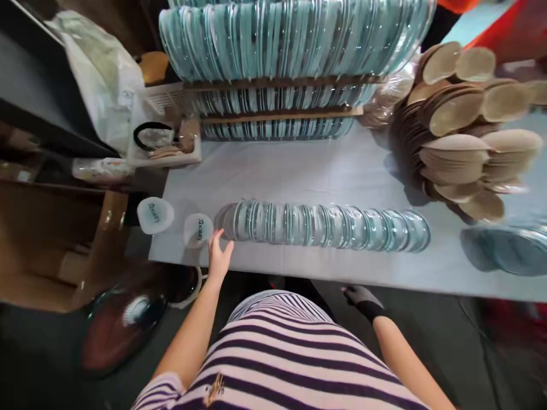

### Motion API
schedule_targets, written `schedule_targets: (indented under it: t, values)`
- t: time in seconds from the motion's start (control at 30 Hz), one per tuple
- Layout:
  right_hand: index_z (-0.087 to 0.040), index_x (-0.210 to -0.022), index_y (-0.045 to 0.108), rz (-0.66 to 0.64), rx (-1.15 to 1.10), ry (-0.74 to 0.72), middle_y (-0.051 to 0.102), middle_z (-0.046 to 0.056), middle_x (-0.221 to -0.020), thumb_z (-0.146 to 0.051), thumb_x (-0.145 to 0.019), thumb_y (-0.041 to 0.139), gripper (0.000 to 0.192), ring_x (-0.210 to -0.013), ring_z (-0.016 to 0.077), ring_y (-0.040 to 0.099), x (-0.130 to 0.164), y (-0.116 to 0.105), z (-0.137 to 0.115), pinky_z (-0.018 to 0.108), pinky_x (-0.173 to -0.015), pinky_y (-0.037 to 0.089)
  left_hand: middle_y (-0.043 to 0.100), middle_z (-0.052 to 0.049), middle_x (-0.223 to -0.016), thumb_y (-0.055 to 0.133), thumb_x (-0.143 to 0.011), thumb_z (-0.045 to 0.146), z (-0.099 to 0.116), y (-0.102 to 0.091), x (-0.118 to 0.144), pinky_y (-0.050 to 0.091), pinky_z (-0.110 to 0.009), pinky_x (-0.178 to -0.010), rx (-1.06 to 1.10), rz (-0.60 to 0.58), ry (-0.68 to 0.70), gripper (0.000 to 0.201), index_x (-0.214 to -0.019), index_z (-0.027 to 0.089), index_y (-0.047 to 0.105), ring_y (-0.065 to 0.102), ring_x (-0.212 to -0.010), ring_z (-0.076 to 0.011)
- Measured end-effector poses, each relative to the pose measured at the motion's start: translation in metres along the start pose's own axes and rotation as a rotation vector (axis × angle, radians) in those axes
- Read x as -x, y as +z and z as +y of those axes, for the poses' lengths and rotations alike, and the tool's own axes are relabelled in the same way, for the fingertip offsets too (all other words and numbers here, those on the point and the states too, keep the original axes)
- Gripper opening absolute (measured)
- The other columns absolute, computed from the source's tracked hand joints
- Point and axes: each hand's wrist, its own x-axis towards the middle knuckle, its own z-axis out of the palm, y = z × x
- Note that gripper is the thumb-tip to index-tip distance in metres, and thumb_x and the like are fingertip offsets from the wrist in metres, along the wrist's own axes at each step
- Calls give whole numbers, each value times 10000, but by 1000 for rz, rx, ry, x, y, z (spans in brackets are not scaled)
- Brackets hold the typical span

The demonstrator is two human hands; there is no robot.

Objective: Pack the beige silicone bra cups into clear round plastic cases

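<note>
My bare left hand (219, 257) is at the table's front edge, thumb and fingers apart, with nothing visible in it. Its fingertips lie between a translucent white, rounded piece printed with dark lettering (199, 230) and the left end of a long row of clear, bluish round lids or dishes (314, 226). Whether it touches either is unclear. A similar lettered white piece (155, 215) sits farther left. My right hand (363, 297), in a grey and black glove, hangs low in front of the table edge, away from the row; its fingers are small and partly hidden.
More clear round pieces stand packed in tiers (294, 42) at the back, with wooden strips (277, 115) between them. Brown oval pieces (457, 142) are stacked at right. A white tray (188, 156) holds small items; a cardboard box (47, 245) stands left.
</note>
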Motion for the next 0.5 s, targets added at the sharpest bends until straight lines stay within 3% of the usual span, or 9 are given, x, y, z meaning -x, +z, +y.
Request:
schedule_targets:
  t: [0.1,0.23,0.37,0.5]
  values:
    - [-254,-851,764,-90,-60,22,764,79,-869,-452,-884,499,333,-802,232,701,10,-4,-29,306,-676,487,468,-75,-1458,587,-861,317,3,1,0,326,-545,-1181,-66,-83,166,433,-1291,284,547,382,-1424,-318]
    - [-239,-1062,727,134,-119,-32,749,86,-1100,-439,-907,486,349,-1005,238,688,11,-48,-54,299,-795,484,416,-153,-1518,582,-894,274,44,18,-5,281,-539,-1211,-139,-323,453,433,-1316,183,552,244,-1494,-342]
    - [-212,-1061,723,397,-81,-151,746,69,-1107,-363,-912,499,308,-1041,211,670,-2,-116,-78,269,-826,471,379,-124,-1563,625,-871,255,97,63,3,252,-559,-1214,-248,-568,688,513,-1371,197,527,192,-1513,-345]
    - [-181,-1072,731,427,84,-131,739,97,-1099,-303,-924,482,314,-989,198,669,-32,-174,-106,258,-805,449,340,-137,-1590,633,-869,275,144,119,13,232,-513,-1228,-339,-749,799,580,-1418,166,486,173,-1522,-319]
